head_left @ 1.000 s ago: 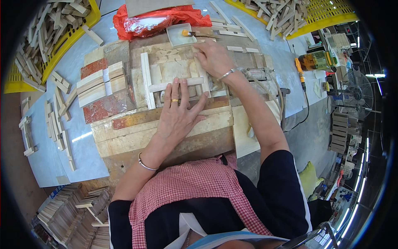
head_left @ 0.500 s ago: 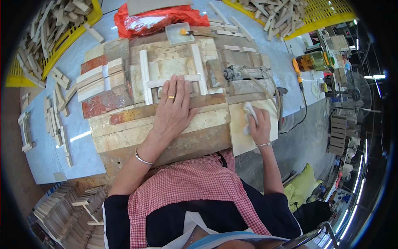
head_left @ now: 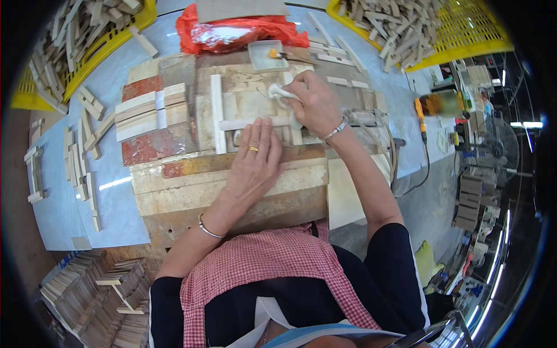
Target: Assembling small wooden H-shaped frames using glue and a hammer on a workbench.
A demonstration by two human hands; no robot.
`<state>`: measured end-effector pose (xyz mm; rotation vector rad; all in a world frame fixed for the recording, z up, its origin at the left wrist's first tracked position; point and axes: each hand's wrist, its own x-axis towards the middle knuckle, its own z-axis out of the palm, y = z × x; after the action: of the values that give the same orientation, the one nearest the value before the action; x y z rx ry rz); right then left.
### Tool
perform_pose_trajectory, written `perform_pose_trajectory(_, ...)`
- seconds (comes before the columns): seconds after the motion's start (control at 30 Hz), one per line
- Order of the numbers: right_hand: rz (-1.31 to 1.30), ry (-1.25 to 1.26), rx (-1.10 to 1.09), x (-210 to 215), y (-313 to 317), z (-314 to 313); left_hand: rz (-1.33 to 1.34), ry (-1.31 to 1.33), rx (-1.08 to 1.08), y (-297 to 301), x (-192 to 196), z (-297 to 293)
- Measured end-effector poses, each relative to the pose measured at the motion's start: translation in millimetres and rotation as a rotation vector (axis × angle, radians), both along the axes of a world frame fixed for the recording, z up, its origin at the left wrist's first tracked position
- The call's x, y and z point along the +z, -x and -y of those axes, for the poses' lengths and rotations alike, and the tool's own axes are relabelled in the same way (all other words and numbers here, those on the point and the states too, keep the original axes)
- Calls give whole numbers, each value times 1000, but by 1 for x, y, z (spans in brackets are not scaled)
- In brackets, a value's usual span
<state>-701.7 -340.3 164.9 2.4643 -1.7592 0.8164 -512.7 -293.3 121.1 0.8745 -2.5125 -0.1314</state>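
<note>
My left hand (head_left: 255,162) lies flat, fingers spread, pressing on a pale wooden strip frame (head_left: 220,119) that rests on a stained wooden work block (head_left: 191,185). A ring sits on one finger and a bangle on the wrist. My right hand (head_left: 313,104) is closed around a white cloth wad (head_left: 278,91) and holds it against the frame's far right part. Just beyond it stands a small white tray (head_left: 264,55) with a brush lying in it.
A red plastic bag (head_left: 232,29) lies at the back. Yellow baskets of wood strips (head_left: 406,23) stand at the back left and right. Loose strips (head_left: 81,156) lie on the blue tabletop at left. A stack of strips (head_left: 98,296) sits at lower left. A hose (head_left: 377,133) lies at right.
My right hand went from the frame's far side down to a pale slab at the right, took up the white cloth, and came back up onto the frame. My left hand stayed pressing.
</note>
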Motion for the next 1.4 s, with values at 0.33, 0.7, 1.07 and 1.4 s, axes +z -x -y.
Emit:
perform_pose_trajectory(0.33, -112, -161, 292, 0, -90, 18, 35, -231, -1, -1, -20, -15)
perform_pose_trajectory(0.7, 523, -356, -100, 40, 5, -22, -102, 7, 3, -2, 17, 28)
perform_pose_trajectory(1.07, 27, -151, -501, -38, 84, -195, -592, -548, 72, 21, 76, 60)
perform_pose_trajectory(1.4, -190, -100, -541, -39, 66, -197, -1059, -1678, 398, 4, 54, 11)
